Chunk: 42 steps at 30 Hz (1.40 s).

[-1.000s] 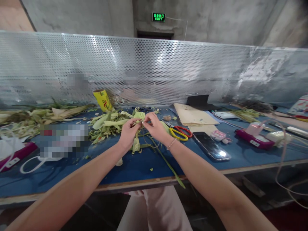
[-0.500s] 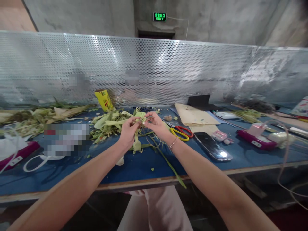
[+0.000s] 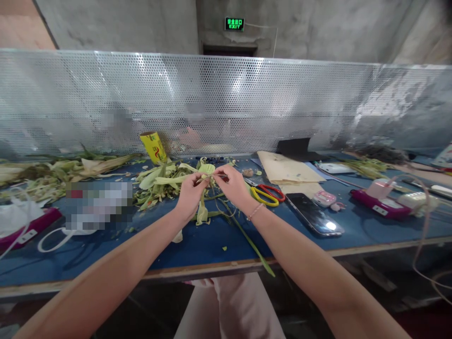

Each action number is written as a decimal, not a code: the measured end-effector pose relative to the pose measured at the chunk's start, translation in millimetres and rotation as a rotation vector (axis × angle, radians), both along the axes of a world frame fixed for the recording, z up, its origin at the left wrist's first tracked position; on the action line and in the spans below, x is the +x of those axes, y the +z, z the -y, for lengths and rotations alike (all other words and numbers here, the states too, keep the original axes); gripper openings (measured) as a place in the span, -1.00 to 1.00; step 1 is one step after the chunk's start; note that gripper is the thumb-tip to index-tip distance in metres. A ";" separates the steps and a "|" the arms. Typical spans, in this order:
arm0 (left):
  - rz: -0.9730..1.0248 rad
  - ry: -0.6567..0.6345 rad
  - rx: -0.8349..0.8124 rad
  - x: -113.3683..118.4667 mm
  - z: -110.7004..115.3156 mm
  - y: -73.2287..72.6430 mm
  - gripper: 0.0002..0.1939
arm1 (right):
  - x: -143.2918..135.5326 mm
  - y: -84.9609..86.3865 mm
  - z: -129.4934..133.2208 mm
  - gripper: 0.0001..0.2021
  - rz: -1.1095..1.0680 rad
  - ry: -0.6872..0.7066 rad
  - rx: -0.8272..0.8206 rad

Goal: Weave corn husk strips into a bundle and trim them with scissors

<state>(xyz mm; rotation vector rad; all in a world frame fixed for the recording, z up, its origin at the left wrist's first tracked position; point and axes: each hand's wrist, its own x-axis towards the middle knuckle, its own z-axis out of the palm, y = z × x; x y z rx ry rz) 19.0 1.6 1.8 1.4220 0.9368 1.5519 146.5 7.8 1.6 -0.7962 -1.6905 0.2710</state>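
Over the middle of the blue table, my left hand [image 3: 191, 192] pinches a pale green corn husk piece [image 3: 202, 213], part of which hangs below the fingers. My right hand [image 3: 233, 186] is closed in a pinch beside it, at a thin strand of the same husk; the fingertips cover the exact spot. A folded light green husk bit [image 3: 207, 168] sticks up just behind the fingers. Left of my hands lies a heap of husks [image 3: 158, 184]. One long green strip [image 3: 251, 245] runs from below my hands over the table's front edge.
Scissors with red and yellow handles [image 3: 264, 201] lie right of my right hand, near a phone [image 3: 313, 214], brown paper [image 3: 282, 165] and a magenta power strip [image 3: 380, 207]. A yellow can [image 3: 154, 147] leans behind the heap. A perforated metal screen [image 3: 226, 103] stands along the back.
My right hand's fingers have drawn together into a tighter pinch and shifted slightly. My left hand still holds the husk in nearly the same place. The view has moved a little.
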 end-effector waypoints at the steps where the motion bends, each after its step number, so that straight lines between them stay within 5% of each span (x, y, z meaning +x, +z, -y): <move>1: -0.001 0.001 0.004 -0.1 -0.5 -0.7 -0.80 | 0.4 0.3 0.3 -0.95 0.012 0.000 0.018; 14: 0.122 -0.016 0.012 0.0 -5.2 -3.9 -0.77 | 0.2 -2.8 -0.4 -0.91 0.141 -0.001 0.270; 19: 0.156 -0.028 0.010 0.8 -5.2 -3.0 -0.77 | 0.0 -2.1 0.7 -0.89 0.178 0.075 0.259; 28: 0.160 0.002 -0.019 -0.4 -5.8 -1.9 -0.80 | 2.6 0.1 4.0 -0.88 0.202 0.013 0.313; 42: 0.242 -0.090 -0.057 -2.6 -13.8 -6.2 -0.86 | 0.6 0.3 4.1 -0.90 0.124 0.046 0.181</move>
